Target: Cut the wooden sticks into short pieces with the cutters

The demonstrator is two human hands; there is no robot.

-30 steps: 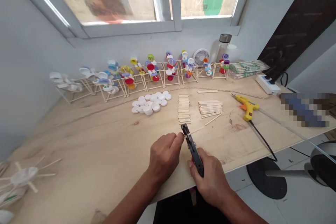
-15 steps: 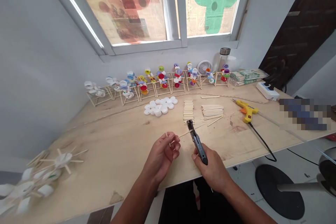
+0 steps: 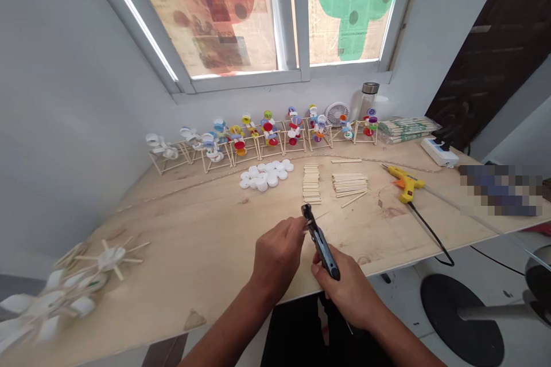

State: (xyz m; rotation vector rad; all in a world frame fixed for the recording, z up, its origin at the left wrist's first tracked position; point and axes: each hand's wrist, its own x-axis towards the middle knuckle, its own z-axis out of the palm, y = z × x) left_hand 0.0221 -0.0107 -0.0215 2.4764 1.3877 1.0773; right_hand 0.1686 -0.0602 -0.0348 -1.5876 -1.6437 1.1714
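Observation:
My left hand (image 3: 278, 255) sits at the front of the plywood table (image 3: 181, 223), its fingers closed on a wooden craft stick (image 3: 306, 230). Most of that stick is hidden by the fingers, and its tip shows at the jaws of a black cutting plier (image 3: 321, 246). My right hand (image 3: 344, 284) grips the plier's handles, with the jaws pointing away from me. Both hands are close together, and the fingers of my left hand nearly touch the jaws.
Two stacks of cut sticks (image 3: 311, 183) (image 3: 349, 184) and a pile of white bottle caps (image 3: 266, 175) lie beyond my hands. A yellow glue gun (image 3: 403, 183) lies to the right. Several stick-and-cap models (image 3: 262, 137) line the wall.
My left hand has moved right, up to the plier's jaws, and now covers most of the stick. The view has shifted slightly.

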